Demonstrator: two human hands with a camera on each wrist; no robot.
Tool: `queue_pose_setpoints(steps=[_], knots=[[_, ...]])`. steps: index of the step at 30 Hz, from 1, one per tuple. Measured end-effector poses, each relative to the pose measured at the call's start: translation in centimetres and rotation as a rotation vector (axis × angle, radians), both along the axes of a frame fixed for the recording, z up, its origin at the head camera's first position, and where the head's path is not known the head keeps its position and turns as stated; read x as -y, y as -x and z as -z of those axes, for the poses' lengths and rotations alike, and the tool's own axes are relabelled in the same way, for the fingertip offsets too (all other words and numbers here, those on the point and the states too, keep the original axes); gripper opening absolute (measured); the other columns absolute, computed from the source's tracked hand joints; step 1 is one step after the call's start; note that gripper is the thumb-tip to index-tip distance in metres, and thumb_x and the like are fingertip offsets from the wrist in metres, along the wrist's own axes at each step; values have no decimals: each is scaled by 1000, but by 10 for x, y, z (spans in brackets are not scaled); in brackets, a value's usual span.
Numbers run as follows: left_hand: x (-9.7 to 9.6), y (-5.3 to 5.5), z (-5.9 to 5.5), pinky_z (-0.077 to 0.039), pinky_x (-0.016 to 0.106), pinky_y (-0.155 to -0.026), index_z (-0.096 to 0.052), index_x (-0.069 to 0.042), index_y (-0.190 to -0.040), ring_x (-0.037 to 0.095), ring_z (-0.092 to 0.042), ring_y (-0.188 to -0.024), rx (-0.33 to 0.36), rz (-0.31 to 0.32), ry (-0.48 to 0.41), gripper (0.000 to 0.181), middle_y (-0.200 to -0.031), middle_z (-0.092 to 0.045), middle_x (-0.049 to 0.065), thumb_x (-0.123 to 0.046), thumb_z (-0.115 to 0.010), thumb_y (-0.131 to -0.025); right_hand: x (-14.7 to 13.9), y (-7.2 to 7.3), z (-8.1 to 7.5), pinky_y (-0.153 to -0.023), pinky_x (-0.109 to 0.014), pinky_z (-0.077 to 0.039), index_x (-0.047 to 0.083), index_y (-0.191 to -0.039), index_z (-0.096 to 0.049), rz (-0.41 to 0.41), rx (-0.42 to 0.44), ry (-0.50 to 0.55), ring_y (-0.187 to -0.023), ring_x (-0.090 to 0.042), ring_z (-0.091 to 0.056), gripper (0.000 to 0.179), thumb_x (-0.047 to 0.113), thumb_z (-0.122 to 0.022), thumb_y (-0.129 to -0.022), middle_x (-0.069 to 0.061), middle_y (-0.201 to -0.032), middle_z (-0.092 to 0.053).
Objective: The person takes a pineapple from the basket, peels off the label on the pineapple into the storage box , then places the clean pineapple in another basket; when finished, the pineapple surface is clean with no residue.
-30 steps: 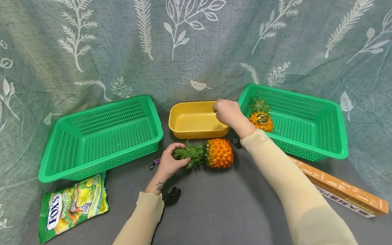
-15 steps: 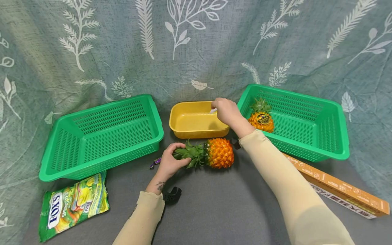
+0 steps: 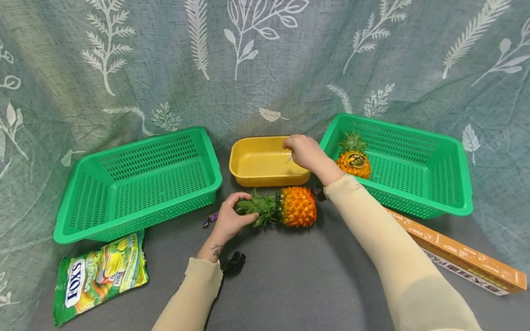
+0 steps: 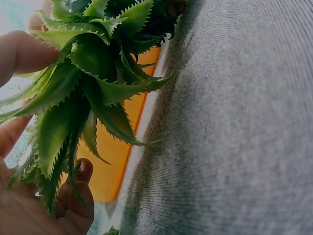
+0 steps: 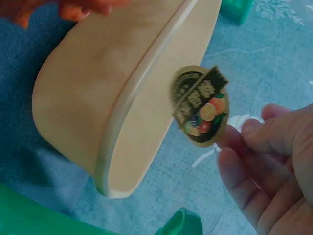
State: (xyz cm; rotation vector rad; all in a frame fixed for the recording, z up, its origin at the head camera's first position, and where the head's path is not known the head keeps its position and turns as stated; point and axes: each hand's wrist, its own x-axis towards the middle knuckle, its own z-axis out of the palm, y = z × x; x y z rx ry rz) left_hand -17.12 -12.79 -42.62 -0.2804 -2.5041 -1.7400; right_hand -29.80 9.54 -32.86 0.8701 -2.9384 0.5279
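An orange pineapple (image 3: 297,206) lies on its side on the dark grey tabletop, its green crown pointing left. My left hand (image 3: 232,216) holds the crown (image 4: 73,93), thumb on the near side and fingers on the far side. My right hand (image 3: 305,151) is over the right end of the yellow tub (image 3: 265,180). Between thumb and fingertips it pinches an oval fruit sticker (image 5: 200,107), black and gold with printed fruit. From the head view only a thin pale edge of the sticker shows below the fingers.
A green basket (image 3: 136,216) stands at left; another green basket (image 3: 418,193), at right, holds a second pineapple (image 3: 354,163) with a similar sticker. A FOX'S candy bag (image 3: 99,278), a purple-wrapped candy (image 3: 210,218) and a long orange box (image 3: 459,253) lie on the table.
My right hand has shifted slightly left and turned over the tub, bringing the sticker into sight below the fingers. My left hand and the pineapple have stayed put.
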Motion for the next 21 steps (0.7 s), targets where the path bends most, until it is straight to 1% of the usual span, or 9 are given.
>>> queue_pose_setpoints(steps=[3, 7, 9, 11, 14, 17, 21], knots=[[0, 0, 0, -36, 47, -98, -60, 0, -106, 31, -48, -112, -1, 3, -2, 39, -115, -56, 19, -2, -76, -70, -1, 2, 0, -83, -38, -49, 0, -116, -62, 3, 4, 37, -103, -31, -57, 35, -13, -45, -88, -17, -112, -60], [-2, -7, -14, -35, 47, -99, -58, 4, -107, 34, -46, -114, 39, 4, -1, 40, -117, -54, 22, 2, -74, -71, -4, 3, 1, -77, -38, -48, 0, -112, -63, -3, -16, 73, -98, -32, -55, 31, -12, -53, -84, -19, -107, -56], [-2, -7, -14, -34, 47, -99, -58, 4, -107, 34, -46, -114, 48, 2, 0, 40, -117, -54, 22, 2, -74, -71, -6, 3, 2, -77, -38, -48, 0, -111, -62, 0, -25, 78, -99, -32, -54, 31, -11, -55, -84, -19, -108, -56], [-2, -6, -11, -35, 48, -98, -58, 4, -107, 33, -46, -113, 40, 1, 7, 39, -117, -54, 21, 1, -74, -71, -8, 2, 0, -79, -39, -47, 1, -112, -62, 15, -23, 89, -101, -32, -54, 31, -9, -54, -84, -18, -110, -56], [1, -1, 0, -35, 48, -98, -59, 1, -106, 31, -47, -112, 18, 3, 6, 39, -116, -55, 18, -2, -76, -71, -12, -2, -4, -83, -40, -47, 1, -114, -61, 61, -28, 134, -102, -30, -54, 29, -2, -57, -86, -16, -111, -57], [1, -1, 0, -36, 48, -97, -59, 1, -106, 31, -47, -112, 13, 6, -1, 40, -116, -54, 19, -2, -76, -70, -17, -10, -9, -83, -40, -47, 1, -113, -61, 132, -35, 245, -99, -30, -56, 26, 5, -58, -88, -16, -110, -59], [2, 0, -1, -36, 48, -97, -59, 0, -107, 31, -47, -112, 13, 12, 5, 41, -117, -54, 18, -2, -76, -70, -26, -27, -11, -80, -40, -48, 0, -107, -63, 241, -25, 499, -92, -29, -58, 22, 11, -59, -88, -17, -103, -62]])
